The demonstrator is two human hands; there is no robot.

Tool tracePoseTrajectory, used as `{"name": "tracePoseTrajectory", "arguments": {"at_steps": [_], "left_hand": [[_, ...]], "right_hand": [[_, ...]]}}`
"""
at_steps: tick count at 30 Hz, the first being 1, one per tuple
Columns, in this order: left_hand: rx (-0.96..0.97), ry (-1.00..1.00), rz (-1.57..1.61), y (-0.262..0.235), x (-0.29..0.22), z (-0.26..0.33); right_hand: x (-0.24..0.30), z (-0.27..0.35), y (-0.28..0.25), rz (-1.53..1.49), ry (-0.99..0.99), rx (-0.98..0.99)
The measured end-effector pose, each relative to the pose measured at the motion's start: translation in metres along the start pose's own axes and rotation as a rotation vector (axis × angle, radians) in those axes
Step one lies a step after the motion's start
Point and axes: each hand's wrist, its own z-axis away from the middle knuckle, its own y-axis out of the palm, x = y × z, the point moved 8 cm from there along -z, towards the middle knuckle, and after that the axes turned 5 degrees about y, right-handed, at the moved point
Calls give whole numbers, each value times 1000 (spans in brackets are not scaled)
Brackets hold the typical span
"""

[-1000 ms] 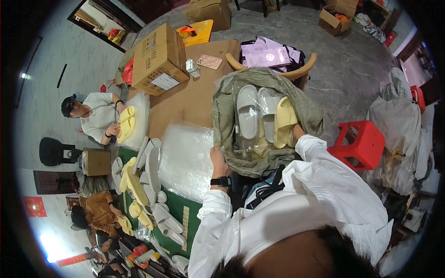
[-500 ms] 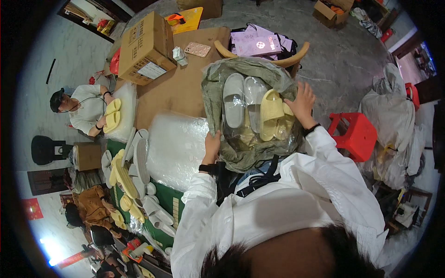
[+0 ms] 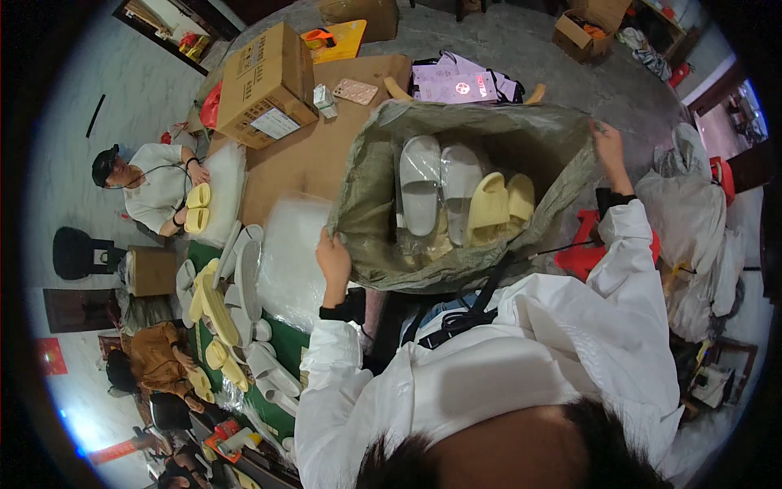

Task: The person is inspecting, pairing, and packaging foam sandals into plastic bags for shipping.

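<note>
A grey-green woven sack (image 3: 366,191) gapes wide in front of me, its mouth spread between my two hands. Its left rim is pinched by my left hand (image 3: 333,265), and its far right corner by my right hand (image 3: 609,151), raised out to the side. Down inside lie a pair of grey slippers (image 3: 420,191), apparently in clear plastic, and a pair of yellow slippers (image 3: 489,208) to their right. More wrapped pieces seem to lie beneath, but I cannot make them out.
Left of the sack, clear plastic bags (image 3: 297,265) and loose slippers (image 3: 213,314) cover a green table. A cardboard box (image 3: 265,85) and a phone (image 3: 356,91) sit on the brown table. A red stool (image 3: 577,261) stands at right. A co-worker (image 3: 159,183) handles yellow slippers.
Both hands have moved apart, the right one up and outward, stretching the sack's mouth much wider. The sack's edge now rises higher around the slippers and covers part of the chair behind.
</note>
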Motion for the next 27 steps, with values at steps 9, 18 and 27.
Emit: {"name": "tracePoseTrajectory", "arguments": {"at_steps": [9,18,27], "left_hand": [[-154,-271,376,-15,-9,28],[185,-339,551,89,-43,32],[311,-265,480,164,-82,116]], "right_hand": [[-57,24,-5,-275,281,-262],[24,75,109,-160,174,464],[30,270,231,-257,-175,900]]}}
